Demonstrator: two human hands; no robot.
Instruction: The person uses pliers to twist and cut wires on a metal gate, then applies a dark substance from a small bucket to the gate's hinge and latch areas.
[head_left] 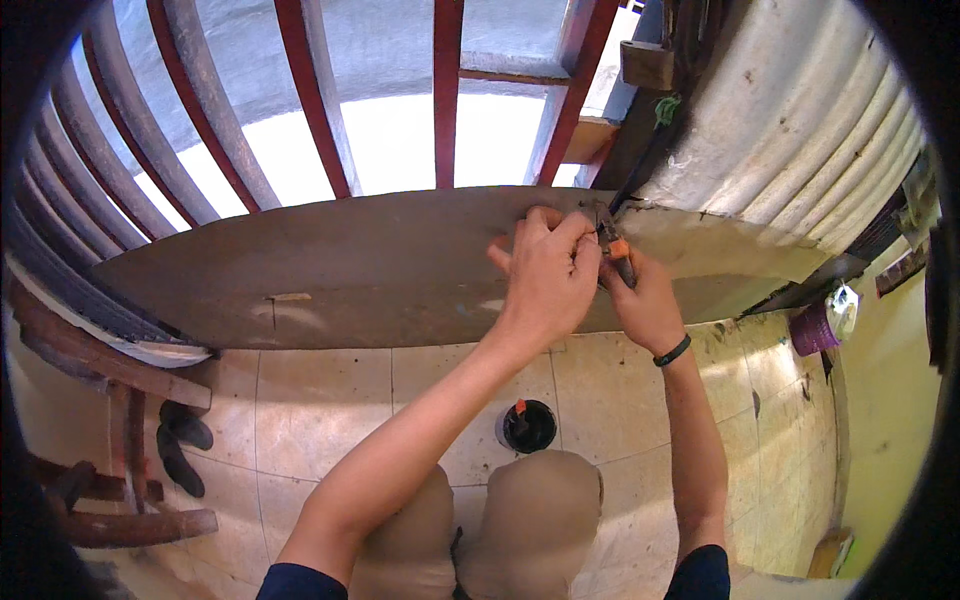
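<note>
My right hand (646,302) is closed around the handles of pliers (619,252) with orange and black grips. The pliers' head points up, next to the corner where the low cement wall (400,240) meets the corrugated sheet (790,120). Close beside the jaws, my left hand (548,265) has its thumb and fingers pinched together, with one finger sticking out to the left. Whatever the left fingertips hold, if anything, is hidden by the hand.
Red-edged wooden bars (448,90) rise behind the wall. A black bucket (527,427) with something orange in it stands on the tiled floor before my knees. Dark shoes (182,450) and a wooden chair (130,440) are at the left, a purple basket (814,330) at the right.
</note>
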